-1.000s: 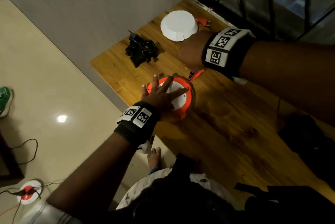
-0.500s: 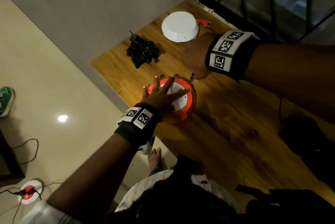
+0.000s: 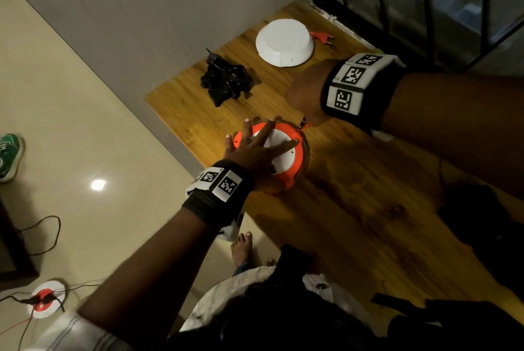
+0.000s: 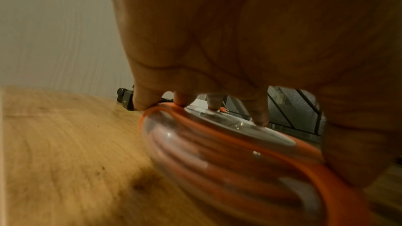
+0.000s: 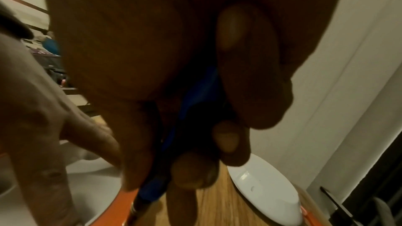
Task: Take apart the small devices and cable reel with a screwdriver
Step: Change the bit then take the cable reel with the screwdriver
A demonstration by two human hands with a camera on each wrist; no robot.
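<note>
The cable reel (image 3: 286,163) sits at the middle of the wooden table (image 3: 368,208), where it was a second ago. The left hand (image 3: 255,152) still lies flat on its white top, fingers straight and spread. The right hand (image 3: 304,95) has come nearer the reel, fingers curled round a blue screwdriver (image 5: 191,109), tip now at the orange rim. A white dish (image 3: 283,42) and a black device (image 3: 226,81) lie toward the upper middle.
</note>
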